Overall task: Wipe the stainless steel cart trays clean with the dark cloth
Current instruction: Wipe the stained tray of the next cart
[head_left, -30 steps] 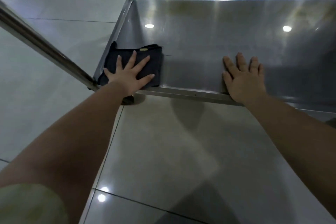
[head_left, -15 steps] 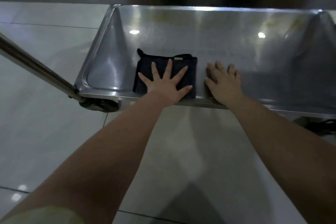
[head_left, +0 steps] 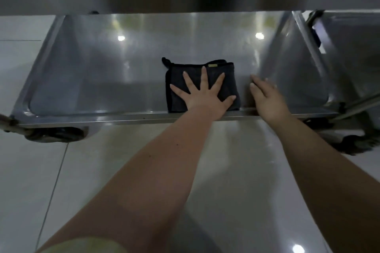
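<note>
The folded dark fabric cloth (head_left: pixel 176 77) lies at the near rim of the lower stainless steel cart tray (head_left: pixel 102 80), right of centre. The left hand (head_left: pixel 205 98) presses it flat, fingers spread; the right hand (head_left: pixel 265 96) rests open just beside it. Soft and light, it likely slides easily; palm pressure beats pinching.

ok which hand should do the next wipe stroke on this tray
Left. The left hand lies flat, fingers spread, on the dark cloth in the tray; the right hand is bare, beside the cloth.
</note>
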Tool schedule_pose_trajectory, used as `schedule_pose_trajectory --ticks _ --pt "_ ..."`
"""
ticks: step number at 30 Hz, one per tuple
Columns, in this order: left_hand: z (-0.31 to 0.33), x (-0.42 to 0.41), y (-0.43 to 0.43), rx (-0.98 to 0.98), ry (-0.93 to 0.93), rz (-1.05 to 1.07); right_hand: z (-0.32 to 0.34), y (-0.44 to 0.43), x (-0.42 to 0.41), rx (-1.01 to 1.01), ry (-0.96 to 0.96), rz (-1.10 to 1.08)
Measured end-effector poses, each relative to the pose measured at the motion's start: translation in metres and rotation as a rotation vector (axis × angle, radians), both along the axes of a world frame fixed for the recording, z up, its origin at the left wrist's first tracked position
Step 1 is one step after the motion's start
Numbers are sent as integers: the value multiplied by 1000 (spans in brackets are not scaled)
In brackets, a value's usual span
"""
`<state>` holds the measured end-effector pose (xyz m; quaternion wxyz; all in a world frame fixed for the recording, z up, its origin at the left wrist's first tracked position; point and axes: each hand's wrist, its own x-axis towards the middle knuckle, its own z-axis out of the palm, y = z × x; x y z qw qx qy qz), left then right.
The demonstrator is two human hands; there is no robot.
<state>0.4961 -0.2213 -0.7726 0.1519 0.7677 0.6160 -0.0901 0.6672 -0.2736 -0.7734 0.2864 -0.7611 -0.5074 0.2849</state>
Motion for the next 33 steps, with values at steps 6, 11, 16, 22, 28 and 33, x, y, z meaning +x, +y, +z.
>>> schedule_pose_trajectory --ticks 6,11,16,22,28,33 --pt "7 78 -17 -82 -32 -31 13 17 -2 124 470 -266" --pt "16 36 -11 -128 -290 -133 3 13 13 196 236 -31" --pt "20 -64 -11 48 -330 -342 -5 -9 33 218 -4 282" --pt "7 -67 -19 166 -434 -335 2 -18 40 166 24 389" --pt "32 -73 -24 372 -466 -268 41 -24 6 427 -368 301" --pt "99 -122 -23 474 -493 -275 109 -31 -29 288 -379 461"
